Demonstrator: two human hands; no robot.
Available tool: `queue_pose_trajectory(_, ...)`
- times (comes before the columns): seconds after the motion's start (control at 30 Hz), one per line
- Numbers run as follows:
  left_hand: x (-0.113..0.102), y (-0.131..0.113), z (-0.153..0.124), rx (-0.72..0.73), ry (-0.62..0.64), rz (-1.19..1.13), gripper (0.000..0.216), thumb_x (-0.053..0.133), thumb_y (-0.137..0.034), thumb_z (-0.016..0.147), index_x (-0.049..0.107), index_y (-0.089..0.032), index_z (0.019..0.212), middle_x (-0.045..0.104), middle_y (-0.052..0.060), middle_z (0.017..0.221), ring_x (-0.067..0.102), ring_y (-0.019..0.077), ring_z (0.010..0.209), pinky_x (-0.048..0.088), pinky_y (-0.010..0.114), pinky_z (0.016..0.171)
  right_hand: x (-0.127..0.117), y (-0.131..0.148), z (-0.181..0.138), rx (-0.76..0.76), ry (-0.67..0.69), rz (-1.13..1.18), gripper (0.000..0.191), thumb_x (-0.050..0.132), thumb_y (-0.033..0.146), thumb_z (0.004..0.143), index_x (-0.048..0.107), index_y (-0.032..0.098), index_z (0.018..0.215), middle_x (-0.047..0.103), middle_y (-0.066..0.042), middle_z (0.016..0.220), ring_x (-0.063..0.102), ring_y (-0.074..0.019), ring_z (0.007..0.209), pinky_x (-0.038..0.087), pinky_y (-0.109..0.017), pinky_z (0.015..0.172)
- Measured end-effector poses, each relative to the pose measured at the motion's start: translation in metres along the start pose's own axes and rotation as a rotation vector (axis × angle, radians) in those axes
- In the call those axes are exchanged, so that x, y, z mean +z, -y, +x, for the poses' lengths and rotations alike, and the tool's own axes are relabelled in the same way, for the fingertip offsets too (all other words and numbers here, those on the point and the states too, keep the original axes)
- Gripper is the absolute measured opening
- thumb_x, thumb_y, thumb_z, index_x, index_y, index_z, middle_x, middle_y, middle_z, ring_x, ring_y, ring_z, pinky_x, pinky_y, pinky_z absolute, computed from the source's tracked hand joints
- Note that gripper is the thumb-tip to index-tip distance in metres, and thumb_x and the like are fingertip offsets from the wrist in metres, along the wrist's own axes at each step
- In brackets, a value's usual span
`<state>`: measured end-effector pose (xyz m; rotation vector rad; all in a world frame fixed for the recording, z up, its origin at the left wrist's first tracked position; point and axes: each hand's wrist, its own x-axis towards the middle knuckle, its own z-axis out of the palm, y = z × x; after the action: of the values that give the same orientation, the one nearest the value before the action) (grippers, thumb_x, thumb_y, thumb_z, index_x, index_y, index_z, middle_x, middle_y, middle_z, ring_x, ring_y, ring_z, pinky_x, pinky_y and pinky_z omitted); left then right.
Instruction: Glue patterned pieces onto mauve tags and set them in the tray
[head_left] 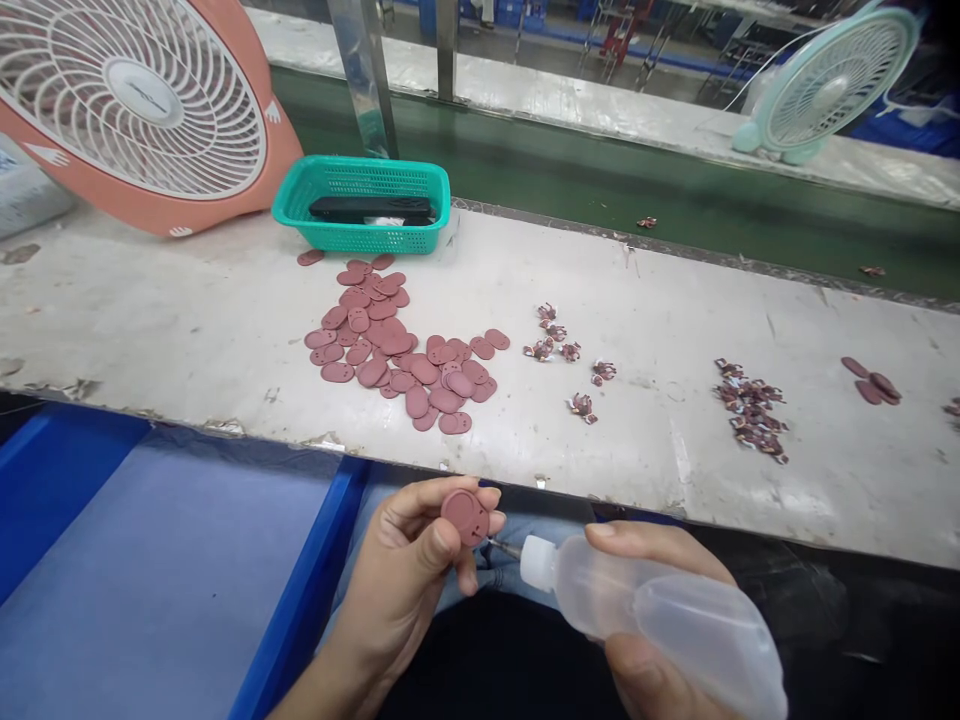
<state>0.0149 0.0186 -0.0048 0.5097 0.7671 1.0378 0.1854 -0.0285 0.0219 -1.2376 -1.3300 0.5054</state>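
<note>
Pinched between the fingers of my left hand is a reddish-brown oval disc with small holes near one end. My right hand wraps around a translucent squeeze bottle with a white cap and a thin metal needle tip. The tip points left and is at the disc's lower right edge; whether it touches cannot be made out. On the bench beyond lies a loose pile of similar oval discs. To its right are several small brown-and-white figures and a denser heap of them.
A green basket with a black object stands behind the discs, beside an orange fan. A few discs lie far right. Across the green conveyor belt stands a mint fan. A blue bin is at lower left.
</note>
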Motion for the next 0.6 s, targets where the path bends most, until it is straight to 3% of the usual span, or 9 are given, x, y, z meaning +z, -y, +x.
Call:
queue_pose_trajectory(0.13, 0.001, -0.001, 0.0, -0.001, -0.025, -0.012, 0.029, 0.088, -0.04, 0.065, 0.082, -0.025, 0.089, 0.081, 0.007, 0.086, 0.076, 0.0189, 0.073, 0.049, 0.011, 0.043, -0.004, -0.002, 0.003, -0.083, 0.085, 0.016, 0.037, 0.065, 0.05, 0.089, 0.064, 0.023, 0.114, 0.063, 0.001, 0.063, 0.058, -0.0142, 0.042, 0.05, -0.025, 0.038)
queue_pose_trajectory(0.33, 0.001, -0.002, 0.0, 0.014, -0.009, -0.006, 0.027, 0.087, -0.04, 0.067, 0.081, -0.026, 0.09, 0.082, 0.005, 0.087, 0.076, 0.0179, 0.074, 0.051, 0.01, 0.045, -0.001, -0.002, 0.008, -0.1, 0.075, 0.042, 0.031, 0.062, 0.046, 0.093, 0.064, 0.022, 0.113, 0.055, 0.005, 0.053, 0.045, -0.0096, 0.031, 0.041, -0.022, 0.029)
queue_pose_trajectory(0.6, 0.001, -0.001, 0.0, 0.019, -0.001, -0.002, 0.026, 0.087, -0.04, 0.068, 0.081, -0.026, 0.089, 0.082, 0.004, 0.086, 0.076, 0.0168, 0.072, 0.051, 0.009, 0.044, 0.004, 0.004, 0.012, -0.113, -0.005, -0.038, 0.026, 0.065, 0.046, 0.091, 0.067, 0.022, 0.102, 0.067, 0.002, 0.068, 0.06, -0.01, 0.044, 0.051, -0.02, 0.039)
